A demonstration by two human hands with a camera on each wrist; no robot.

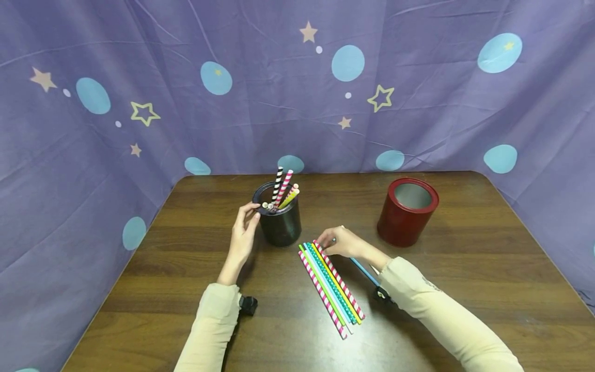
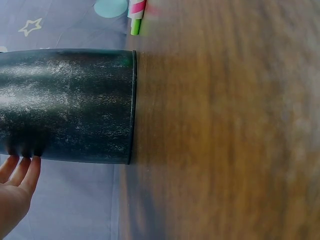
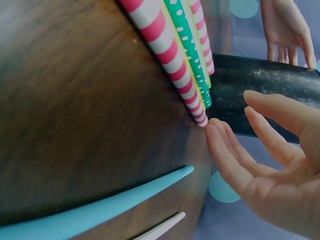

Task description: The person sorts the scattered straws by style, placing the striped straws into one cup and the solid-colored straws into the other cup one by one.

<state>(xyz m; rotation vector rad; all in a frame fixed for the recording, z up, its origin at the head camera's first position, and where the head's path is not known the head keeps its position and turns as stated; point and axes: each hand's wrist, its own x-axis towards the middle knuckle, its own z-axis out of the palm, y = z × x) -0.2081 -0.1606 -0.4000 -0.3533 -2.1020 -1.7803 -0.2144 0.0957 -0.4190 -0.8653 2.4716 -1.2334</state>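
My left hand (image 1: 243, 235) touches the side and rim of a black can (image 1: 281, 228); in the left wrist view its fingers (image 2: 31, 175) lie fairly straight against the can's wall. Several paper straws stand in that can, among them a black-striped straw (image 1: 277, 187) and a yellow straw (image 1: 289, 199). My right hand (image 1: 345, 242) is over the far end of a row of straws on the table, fingers spread with nothing between them. In the right wrist view its fingertips are at the tip of a pink-striped straw (image 3: 176, 72), beside a green dotted straw (image 3: 186, 37).
To the right stands a red can (image 1: 402, 225), its top uncovered. A blue straw (image 1: 364, 272) lies apart from the row, under my right wrist, with a white straw (image 3: 162, 226) near it. A purple starred curtain (image 1: 288, 103) hangs behind the wooden table (image 1: 167, 310).
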